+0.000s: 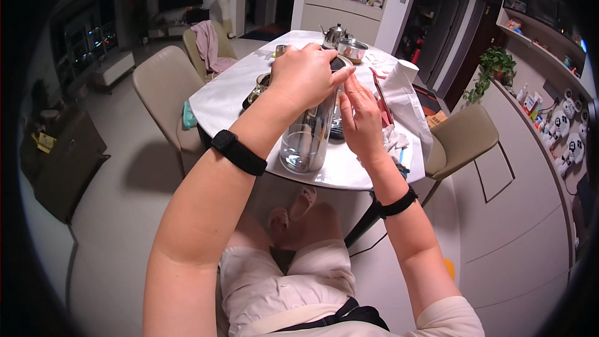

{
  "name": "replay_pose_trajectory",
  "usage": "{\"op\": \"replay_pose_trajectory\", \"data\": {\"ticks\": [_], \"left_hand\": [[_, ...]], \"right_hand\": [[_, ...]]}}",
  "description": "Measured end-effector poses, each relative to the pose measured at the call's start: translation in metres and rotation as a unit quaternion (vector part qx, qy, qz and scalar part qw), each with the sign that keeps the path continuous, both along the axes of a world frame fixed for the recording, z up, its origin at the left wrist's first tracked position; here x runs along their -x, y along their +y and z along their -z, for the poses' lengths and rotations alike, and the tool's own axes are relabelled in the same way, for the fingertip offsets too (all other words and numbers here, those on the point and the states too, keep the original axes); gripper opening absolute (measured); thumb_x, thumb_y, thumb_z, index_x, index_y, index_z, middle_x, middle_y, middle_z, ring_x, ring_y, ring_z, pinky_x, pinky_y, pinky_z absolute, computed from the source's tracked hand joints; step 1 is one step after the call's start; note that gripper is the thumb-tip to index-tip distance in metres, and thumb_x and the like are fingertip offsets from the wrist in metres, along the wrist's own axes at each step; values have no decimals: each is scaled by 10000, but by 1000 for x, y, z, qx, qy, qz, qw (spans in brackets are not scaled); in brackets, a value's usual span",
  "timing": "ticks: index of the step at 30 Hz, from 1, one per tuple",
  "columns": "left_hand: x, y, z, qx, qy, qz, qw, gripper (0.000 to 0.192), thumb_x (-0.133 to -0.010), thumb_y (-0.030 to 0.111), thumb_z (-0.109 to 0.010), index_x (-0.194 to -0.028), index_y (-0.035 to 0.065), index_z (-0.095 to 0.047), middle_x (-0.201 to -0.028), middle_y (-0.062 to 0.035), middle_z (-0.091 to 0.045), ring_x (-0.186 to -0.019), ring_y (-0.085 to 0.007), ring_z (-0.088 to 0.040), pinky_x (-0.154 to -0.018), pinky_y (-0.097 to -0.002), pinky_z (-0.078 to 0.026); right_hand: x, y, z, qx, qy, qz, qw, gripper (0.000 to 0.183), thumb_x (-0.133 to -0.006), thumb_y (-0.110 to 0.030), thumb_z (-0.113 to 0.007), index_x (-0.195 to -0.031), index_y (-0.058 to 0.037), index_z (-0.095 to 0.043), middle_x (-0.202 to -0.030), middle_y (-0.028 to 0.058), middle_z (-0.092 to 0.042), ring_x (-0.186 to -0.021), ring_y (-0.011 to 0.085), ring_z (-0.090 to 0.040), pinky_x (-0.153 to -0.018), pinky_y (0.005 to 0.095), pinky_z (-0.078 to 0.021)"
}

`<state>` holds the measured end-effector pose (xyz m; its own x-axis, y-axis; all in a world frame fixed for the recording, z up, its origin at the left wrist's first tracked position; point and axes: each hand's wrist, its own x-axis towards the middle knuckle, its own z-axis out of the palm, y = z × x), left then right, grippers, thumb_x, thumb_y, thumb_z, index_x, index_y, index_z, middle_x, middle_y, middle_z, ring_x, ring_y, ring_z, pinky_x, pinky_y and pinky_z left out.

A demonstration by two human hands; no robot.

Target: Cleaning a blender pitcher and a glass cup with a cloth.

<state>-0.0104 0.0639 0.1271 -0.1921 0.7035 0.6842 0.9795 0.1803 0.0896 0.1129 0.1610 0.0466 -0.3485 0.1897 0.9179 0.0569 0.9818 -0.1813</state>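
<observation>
A tall clear glass jar [306, 145] stands upright near the front edge of the white table [222, 91]. My left hand [302, 75] reaches over its top, fingers and thumb around a dark round lid [338, 62] with a pale rim. My right hand [362, 119] is raised at the jar's right side, with its fingertips close to my left thumb and the rim. Whether the right palm presses on the glass is hidden. Behind the jar, a dark-based object [338, 131] shows only in part.
Further back stand a metal kettle [334, 36] and a glass-lidded pot [353, 50]. To the right are a propped phone or tablet [382, 96], white sheeting [402, 89] and crumpled cloth [396, 142]. Chairs [166, 89] flank the table. A glass vessel [263, 82] is left of the jar.
</observation>
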Motion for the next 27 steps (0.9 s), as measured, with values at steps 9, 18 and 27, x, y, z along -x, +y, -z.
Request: {"op": "replay_pose_trajectory", "data": {"ticks": [9,18,27], "left_hand": [[2,2,3,-18,26,-17,999,542,-917,607,-502,-1215,185,-665,-1126,-64,-672,-974,-368,-633,-823,-431,-537],[-3,0,2,-10,23,-42,999,501,-917,589,-513,-1169,192,-687,-1077,-53,-686,-966,-354,-639,-795,-425,-542],[-8,-2,1,2,35,-82,996,545,-900,623,-517,-1142,171,-704,-1017,-56,-695,-931,-338,-658,-693,-409,-568]], "right_hand": [[-2,26,-10,38,4,31,999,277,-831,-47,-690,-1102,-102,-703,-891,129,-720,-751,278,-704,-666,347,-553],[10,18,7,89,65,152,982,147,-845,-229,-675,-846,-86,-642,-717,98,-680,-644,302,-670,-588,405,-507],[20,12,41,198,17,202,959,266,-863,-329,-646,-780,-77,-627,-703,120,-674,-686,356,-671,-629,448,-507]]}}
